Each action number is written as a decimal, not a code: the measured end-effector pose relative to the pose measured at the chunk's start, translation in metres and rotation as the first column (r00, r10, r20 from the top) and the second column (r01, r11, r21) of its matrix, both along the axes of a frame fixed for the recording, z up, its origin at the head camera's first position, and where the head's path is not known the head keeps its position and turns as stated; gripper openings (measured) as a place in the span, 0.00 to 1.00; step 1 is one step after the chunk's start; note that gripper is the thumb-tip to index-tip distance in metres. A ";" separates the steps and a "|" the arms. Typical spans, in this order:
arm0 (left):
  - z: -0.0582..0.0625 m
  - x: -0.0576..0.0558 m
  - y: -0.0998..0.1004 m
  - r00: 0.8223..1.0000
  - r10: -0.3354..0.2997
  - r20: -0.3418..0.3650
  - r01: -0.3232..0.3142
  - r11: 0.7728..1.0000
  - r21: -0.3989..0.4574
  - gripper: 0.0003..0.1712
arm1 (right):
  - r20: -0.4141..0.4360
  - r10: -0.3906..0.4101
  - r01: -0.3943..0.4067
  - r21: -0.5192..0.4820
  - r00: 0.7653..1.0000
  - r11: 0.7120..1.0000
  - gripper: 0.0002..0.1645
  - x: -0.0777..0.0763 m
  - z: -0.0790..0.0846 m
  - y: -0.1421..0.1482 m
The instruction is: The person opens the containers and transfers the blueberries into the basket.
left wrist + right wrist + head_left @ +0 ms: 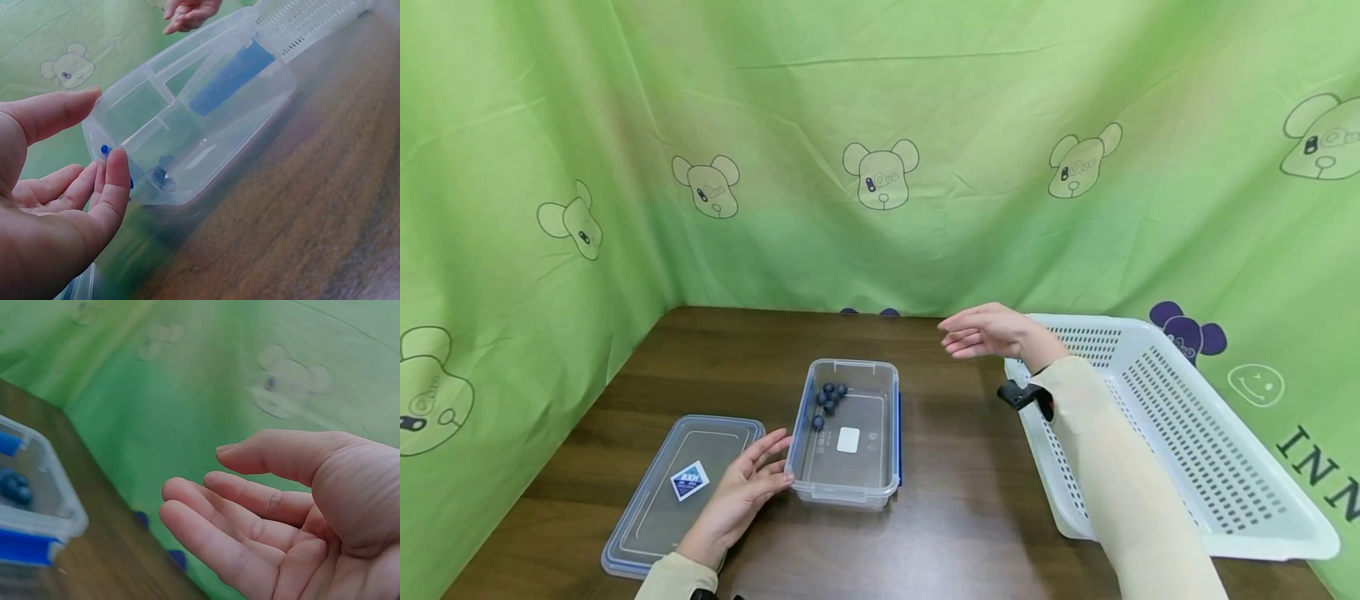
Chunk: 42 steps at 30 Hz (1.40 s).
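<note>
A clear plastic food container (867, 458) with blue side clips stands lidless on the table. Inside, toward its far left corner, lie several blueberries (829, 400), dark and round. My left hand (741, 496) is at the container's near left side, with relaxed fingers along the wall and the thumb near the rim. In the left wrist view, its thumb and fingertips (117, 169) are right at the container's end. Raised between the container and the white basket (1048, 467), my right hand (988, 329) has its fingers loosely extended and nothing in them.
The container's lid (655, 492), with a blue-edged rim and a blue and white label, lies on the table at the left. The large perforated basket takes up the right side. A green curtain (880, 258) with bear drawings hangs behind the wooden table (970, 500).
</note>
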<state>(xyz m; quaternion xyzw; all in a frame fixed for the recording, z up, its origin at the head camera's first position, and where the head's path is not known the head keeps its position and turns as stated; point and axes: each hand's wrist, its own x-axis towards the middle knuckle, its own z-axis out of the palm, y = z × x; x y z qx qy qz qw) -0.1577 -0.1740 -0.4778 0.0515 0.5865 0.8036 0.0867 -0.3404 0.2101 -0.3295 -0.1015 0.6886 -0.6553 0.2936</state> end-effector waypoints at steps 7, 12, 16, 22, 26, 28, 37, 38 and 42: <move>0.001 0.000 0.002 1.000 0.005 0.018 -0.005 1.000 -0.014 0.44 | 0.031 0.101 -0.103 0.094 0.994 0.990 0.24 0.006 -0.016 -0.047; 0.000 -0.001 0.000 1.000 0.000 0.012 0.001 1.000 -0.025 0.44 | 0.069 0.165 -0.174 0.142 0.984 0.974 0.26 0.010 -0.031 -0.074; 0.000 0.000 -0.001 1.000 0.005 0.013 -0.004 1.000 -0.030 0.43 | 0.092 0.204 -0.218 0.177 0.975 0.960 0.24 0.014 -0.040 -0.094; 0.000 0.000 -0.001 1.000 0.001 0.011 0.000 1.000 -0.027 0.43 | 0.123 0.288 -0.309 0.222 0.950 0.925 0.25 0.023 -0.051 -0.121; 0.000 -0.001 0.000 1.000 -0.001 0.015 0.001 1.000 -0.029 0.43 | 0.125 0.302 -0.324 0.244 0.945 0.914 0.24 0.029 -0.056 -0.137; 0.001 -0.001 0.001 1.000 0.001 0.016 0.000 1.000 -0.030 0.43 | 0.125 0.306 -0.328 0.244 0.944 0.912 0.23 0.030 -0.060 -0.144; 0.002 0.000 0.001 1.000 -0.003 0.006 0.003 1.000 -0.027 0.43 | 0.118 0.307 -0.328 0.273 0.944 0.904 0.19 0.033 -0.078 -0.165; 0.002 0.000 0.001 1.000 -0.002 0.005 0.003 1.000 -0.028 0.43 | 0.121 0.302 -0.324 0.272 0.946 0.906 0.18 0.034 -0.080 -0.167; 0.002 0.000 0.001 1.000 -0.005 0.003 0.005 1.000 -0.027 0.42 | 0.133 0.275 -0.302 0.282 0.952 0.911 0.16 0.036 -0.090 -0.174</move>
